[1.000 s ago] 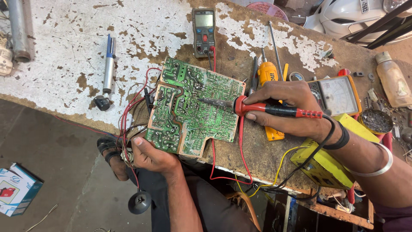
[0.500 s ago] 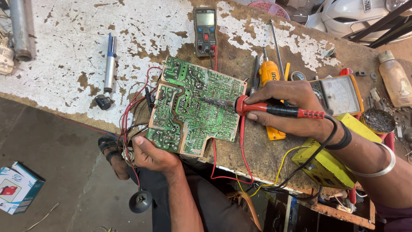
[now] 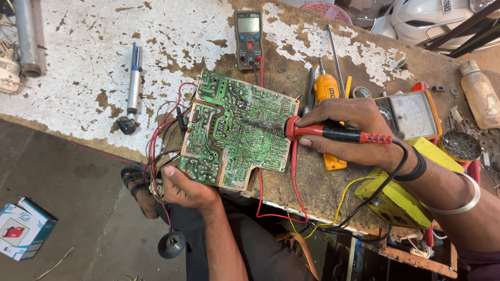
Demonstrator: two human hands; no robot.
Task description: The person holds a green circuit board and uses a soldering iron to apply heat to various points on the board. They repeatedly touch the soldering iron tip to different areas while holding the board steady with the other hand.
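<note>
Since the earlier frame little moved; your hands stayed put | right hand gripped the red soldering iron, tip on the green circuit board at frame centre | left hand clasped the board's lower-left edge over the counter | you did well to brace the board and touch one joint only.

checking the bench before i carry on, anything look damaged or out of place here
The workbench top is damaged: its white coating has flaked off in large patches, baring brown board. The green circuit board overhangs the front edge, propped by the left hand, while the right hand holds a soldering iron to it.
</note>
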